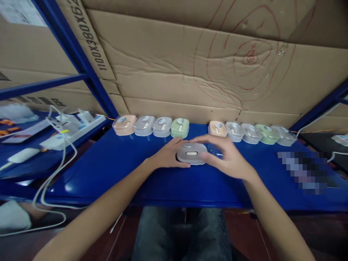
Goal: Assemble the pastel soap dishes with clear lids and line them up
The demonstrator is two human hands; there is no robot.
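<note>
A small grey rounded case (191,153) with a clear lid and a pale oval part on top lies on the blue table (114,170). My left hand (168,156) grips its left side. My right hand (227,157) holds its right side, fingers curled over the top edge. Behind it stand two rows of similar cases. The left row runs from a peach case (124,125) through two grey ones to a green case (179,127). The right row starts with a peach case (217,128) and includes a green case (266,133).
A cardboard wall (190,65) rises right behind the rows. Blue shelf posts (78,61) frame the left. A white power strip (71,128) with plugs and trailing white cables lies on the left shelf. A blurred patch (304,170) sits at the table's right.
</note>
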